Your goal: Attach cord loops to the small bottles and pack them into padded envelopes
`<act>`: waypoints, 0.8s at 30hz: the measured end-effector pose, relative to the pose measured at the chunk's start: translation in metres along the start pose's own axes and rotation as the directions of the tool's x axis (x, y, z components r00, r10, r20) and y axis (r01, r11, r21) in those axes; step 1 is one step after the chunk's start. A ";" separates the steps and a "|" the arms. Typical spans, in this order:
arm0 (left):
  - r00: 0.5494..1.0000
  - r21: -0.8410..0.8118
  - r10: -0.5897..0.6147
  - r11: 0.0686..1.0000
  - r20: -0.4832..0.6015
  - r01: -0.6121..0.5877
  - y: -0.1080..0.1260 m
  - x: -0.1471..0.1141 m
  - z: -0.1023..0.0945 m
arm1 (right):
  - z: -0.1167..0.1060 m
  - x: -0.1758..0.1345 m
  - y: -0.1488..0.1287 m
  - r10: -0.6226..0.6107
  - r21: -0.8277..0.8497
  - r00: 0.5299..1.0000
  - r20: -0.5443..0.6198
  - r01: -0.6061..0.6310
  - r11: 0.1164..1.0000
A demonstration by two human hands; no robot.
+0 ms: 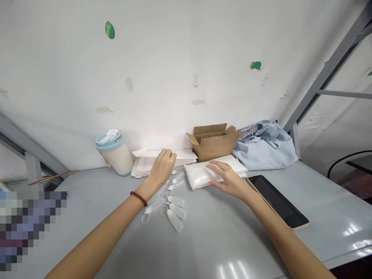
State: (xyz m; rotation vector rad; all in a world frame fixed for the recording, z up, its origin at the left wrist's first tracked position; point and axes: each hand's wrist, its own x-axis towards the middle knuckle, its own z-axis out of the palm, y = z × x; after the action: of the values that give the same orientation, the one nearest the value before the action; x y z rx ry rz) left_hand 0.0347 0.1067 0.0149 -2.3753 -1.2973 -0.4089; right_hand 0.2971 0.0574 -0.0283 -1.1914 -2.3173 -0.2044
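Right hand (229, 179) on white packet (203, 173), left hand (161, 168) curled

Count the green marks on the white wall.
3. One green mark is upper left, one is right of centre, and a sliver shows at the right edge. Others may lie outside the picture.

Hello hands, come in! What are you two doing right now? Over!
Left hand curled loosely at the stack of white flat packets. Right hand open, flat on the clear plastic bag of white pieces. Small white plastic tags scattered between; black phone alongside.
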 end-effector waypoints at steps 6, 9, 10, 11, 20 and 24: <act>0.933 0.029 0.187 0.982 -0.307 -0.187 0.032 -0.046 -0.018 | -0.004 0.009 -0.047 -0.219 -0.134 0.933 -0.285 0.187 0.973; 0.872 -0.019 0.264 0.954 -0.413 -0.298 0.055 -0.069 -0.024 | 0.001 0.008 -0.065 -0.361 -0.223 0.897 -0.257 0.309 0.925; 0.861 -0.049 0.272 0.945 -0.430 -0.323 0.059 -0.075 -0.026 | 0.003 0.007 -0.067 -0.382 -0.233 0.888 -0.255 0.327 0.916; 0.859 -0.092 0.244 0.944 -0.450 -0.316 0.060 -0.080 -0.026 | 0.004 0.006 -0.068 -0.386 -0.238 0.886 -0.259 0.329 0.914; 0.651 -0.737 -0.755 0.399 0.074 0.546 -0.020 -0.101 -0.015 | 0.005 0.007 -0.059 -0.313 -0.227 0.911 -0.268 0.256 0.940; 0.630 -0.781 -0.492 -0.196 0.601 0.592 -0.032 -0.104 -0.024 | 0.005 0.006 -0.065 -0.288 -0.158 0.934 -0.210 0.258 0.953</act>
State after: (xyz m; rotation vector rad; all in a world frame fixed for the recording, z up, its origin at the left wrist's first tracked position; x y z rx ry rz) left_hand -0.0489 0.0351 -0.0032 -2.2958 -2.7685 -2.1523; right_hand 0.2405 0.0241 -0.0233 -0.8439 -2.2796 -0.5689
